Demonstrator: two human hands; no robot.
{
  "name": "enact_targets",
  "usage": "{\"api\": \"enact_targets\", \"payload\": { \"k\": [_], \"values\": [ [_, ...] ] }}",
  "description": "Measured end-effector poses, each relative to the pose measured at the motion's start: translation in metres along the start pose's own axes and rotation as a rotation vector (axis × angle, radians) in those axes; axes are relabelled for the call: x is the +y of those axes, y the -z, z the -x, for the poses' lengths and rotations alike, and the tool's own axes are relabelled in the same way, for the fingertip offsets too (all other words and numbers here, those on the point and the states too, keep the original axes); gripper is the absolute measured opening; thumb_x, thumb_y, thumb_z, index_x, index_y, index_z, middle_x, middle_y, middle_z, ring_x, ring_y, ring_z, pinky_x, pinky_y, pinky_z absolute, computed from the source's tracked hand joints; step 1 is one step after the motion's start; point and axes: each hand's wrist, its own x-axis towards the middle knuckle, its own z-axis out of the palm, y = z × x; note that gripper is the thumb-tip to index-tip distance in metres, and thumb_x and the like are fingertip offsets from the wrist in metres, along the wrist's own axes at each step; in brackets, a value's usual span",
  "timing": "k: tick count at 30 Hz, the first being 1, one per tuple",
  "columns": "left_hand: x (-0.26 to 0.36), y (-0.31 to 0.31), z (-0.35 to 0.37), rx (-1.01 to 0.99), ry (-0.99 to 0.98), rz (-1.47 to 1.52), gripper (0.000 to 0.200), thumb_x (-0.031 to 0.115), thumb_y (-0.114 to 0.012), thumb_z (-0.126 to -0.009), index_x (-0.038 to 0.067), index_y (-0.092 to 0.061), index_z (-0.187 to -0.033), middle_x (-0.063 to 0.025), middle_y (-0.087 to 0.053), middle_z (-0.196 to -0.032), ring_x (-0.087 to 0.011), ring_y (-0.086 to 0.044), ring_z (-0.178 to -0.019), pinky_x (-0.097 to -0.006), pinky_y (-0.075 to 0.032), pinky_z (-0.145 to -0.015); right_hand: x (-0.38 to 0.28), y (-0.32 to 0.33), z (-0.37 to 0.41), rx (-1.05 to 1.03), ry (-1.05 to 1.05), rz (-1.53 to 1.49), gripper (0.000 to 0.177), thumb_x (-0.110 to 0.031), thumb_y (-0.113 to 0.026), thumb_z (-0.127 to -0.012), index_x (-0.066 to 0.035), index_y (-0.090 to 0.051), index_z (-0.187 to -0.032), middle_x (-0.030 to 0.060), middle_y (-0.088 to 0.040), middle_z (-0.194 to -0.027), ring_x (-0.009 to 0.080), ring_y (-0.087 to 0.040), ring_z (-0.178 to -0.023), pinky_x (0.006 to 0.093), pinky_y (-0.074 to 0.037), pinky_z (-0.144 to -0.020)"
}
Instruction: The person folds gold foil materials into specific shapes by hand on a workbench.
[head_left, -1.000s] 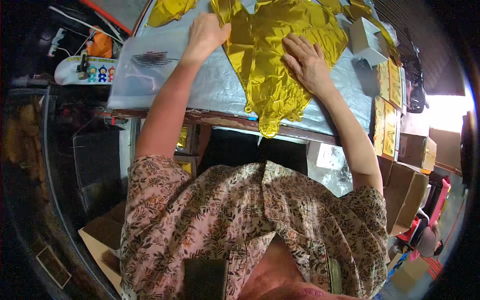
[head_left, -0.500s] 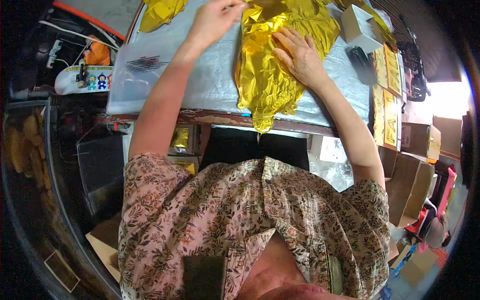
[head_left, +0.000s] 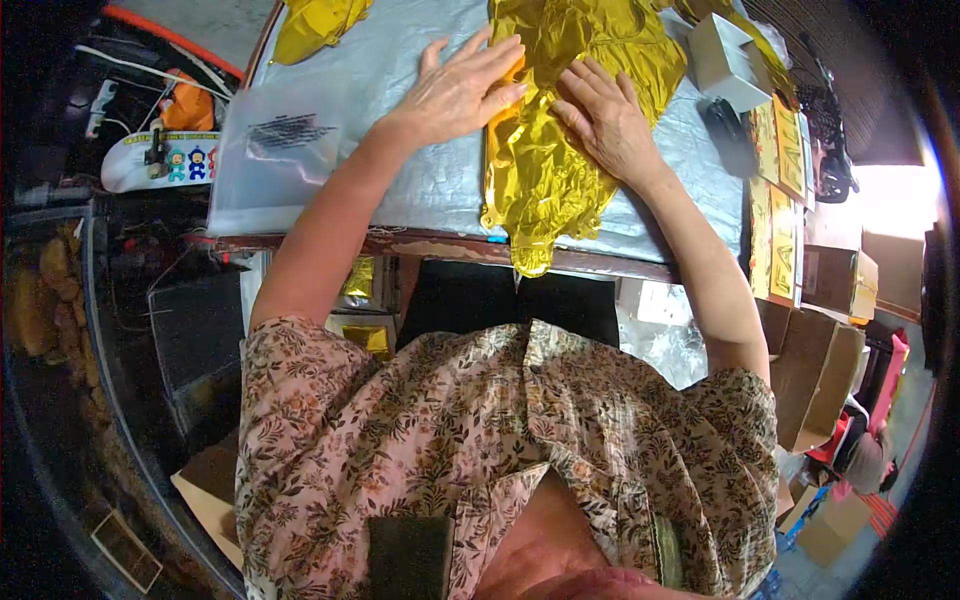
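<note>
A flat, crinkled gold foil balloon (head_left: 545,170) lies on the table, its narrow end hanging over the front edge. My right hand (head_left: 612,125) rests flat on the foil, fingers stretched forward. At the balloon's left edge is my left hand (head_left: 455,95), palm down with its fingers apart. Its fingertips and thumb reach onto the foil, while the rest is over the table cover.
A silvery-blue cover lies over the table (head_left: 420,190). On its left is a clear plastic bag (head_left: 265,165), behind it more gold foil (head_left: 322,25). A white box (head_left: 728,65) and a black object (head_left: 722,122) stand right. Cardboard boxes (head_left: 815,375) are beyond.
My left hand has come down from above the balloon's far left edge onto that edge, its fingers spreading. My right hand stays flat on the foil.
</note>
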Motion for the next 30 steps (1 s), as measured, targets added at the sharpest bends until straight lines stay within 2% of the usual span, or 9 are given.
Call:
{"api": "enact_targets", "payload": {
  "k": [10,14,17,19,21,23,25,28,30],
  "values": [
    [0.006,-0.001,0.004,-0.051,0.006,-0.07,0.07,0.055,-0.045,-0.106,0.009,-0.038,-0.159,-0.0104,-0.037,-0.165,-0.0321,-0.028,-0.155,-0.0612,-0.015,-0.12,0.0,0.002,0.0,0.057,-0.019,-0.155,0.054,-0.033,-0.06,-0.103,-0.008,-0.048,-0.15,0.0152,-0.053,-0.151,0.0337,-0.046,-0.144,0.0554,-0.031,-0.119],
    [0.007,0.006,0.002,-0.084,0.0,-0.091,0.071,0.056,-0.044,-0.106,0.009,-0.037,-0.159,-0.0099,-0.036,-0.166,-0.0307,-0.027,-0.155,-0.0617,-0.015,-0.12,0.002,-0.002,-0.003,0.141,0.041,-0.078,0.055,-0.037,-0.055,-0.105,-0.015,-0.044,-0.154,0.0149,-0.043,-0.159,0.0349,-0.041,-0.146,0.0571,-0.029,-0.119],
    [0.025,0.033,-0.006,-0.164,0.109,-0.026,0.068,0.05,-0.051,-0.106,0.002,-0.043,-0.153,-0.0223,-0.048,-0.154,-0.0357,-0.042,-0.147,-0.0579,-0.032,-0.118,-0.005,0.001,-0.002,0.195,0.063,-0.11,0.053,-0.039,-0.053,-0.105,-0.019,-0.047,-0.154,0.0131,-0.044,-0.159,0.035,-0.038,-0.148,0.0583,-0.027,-0.12],
    [0.024,0.038,-0.008,-0.378,0.19,0.134,0.08,0.056,-0.044,-0.106,0.005,-0.022,-0.164,-0.0176,-0.021,-0.17,-0.0368,-0.01,-0.159,-0.063,-0.007,-0.123,0.0,-0.01,-0.005,0.278,0.169,-0.197,0.051,-0.036,-0.053,-0.106,-0.014,-0.049,-0.152,0.017,-0.045,-0.157,0.0374,-0.041,-0.146,0.0553,-0.032,-0.117],
    [0.023,0.037,-0.008,-0.364,0.191,0.137,0.08,0.056,-0.044,-0.106,0.005,-0.024,-0.163,-0.0175,-0.022,-0.17,-0.0366,-0.012,-0.158,-0.0634,-0.008,-0.123,0.006,-0.015,-0.012,0.46,0.383,-0.359,0.048,-0.029,-0.054,-0.106,-0.006,-0.053,-0.148,0.025,-0.047,-0.154,0.0421,-0.047,-0.14,0.0492,-0.042,-0.113],
    [0.023,0.033,-0.003,-0.35,0.189,0.139,0.08,0.057,-0.045,-0.105,0.005,-0.025,-0.162,-0.0174,-0.024,-0.169,-0.0364,-0.014,-0.158,-0.0637,-0.009,-0.123,0.009,-0.01,-0.004,0.241,0.238,-0.14,0.049,-0.034,-0.053,-0.106,-0.012,-0.051,-0.15,0.0183,-0.046,-0.156,0.0394,-0.041,-0.145,0.0512,-0.033,-0.118],
    [0.019,0.02,0.011,0.086,-0.079,0.095,0.067,0.044,-0.047,-0.107,0.006,-0.033,-0.159,-0.0212,-0.039,-0.16,-0.0386,-0.031,-0.151,-0.0596,-0.026,-0.119,0.007,-0.006,0.0,0.026,0.093,0.079,0.05,-0.04,-0.052,-0.107,-0.019,-0.049,-0.153,0.0116,-0.046,-0.159,0.0367,-0.034,-0.151,0.0531,-0.024,-0.123],
    [0.012,0.011,0.013,-0.079,0.003,-0.026,0.072,0.057,-0.045,-0.106,0.01,-0.035,-0.16,-0.0097,-0.035,-0.166,-0.0291,-0.025,-0.156,-0.0622,-0.013,-0.121,0.005,-0.005,0.0,0.013,0.063,0.039,0.047,-0.04,-0.051,-0.107,-0.021,-0.053,-0.15,0.0096,-0.046,-0.16,0.0363,-0.034,-0.152,0.0539,-0.022,-0.123],
    [0.018,0.016,0.021,-0.075,-0.026,-0.026,0.075,0.061,-0.044,-0.104,0.009,-0.037,-0.159,-0.0109,-0.036,-0.165,-0.0306,-0.027,-0.155,-0.0629,-0.012,-0.122,0.004,-0.004,0.001,-0.007,0.036,-0.005,0.047,-0.04,-0.051,-0.107,-0.021,-0.052,-0.15,0.0099,-0.046,-0.159,0.0363,-0.033,-0.152,0.0562,-0.021,-0.123]
  ]
}}
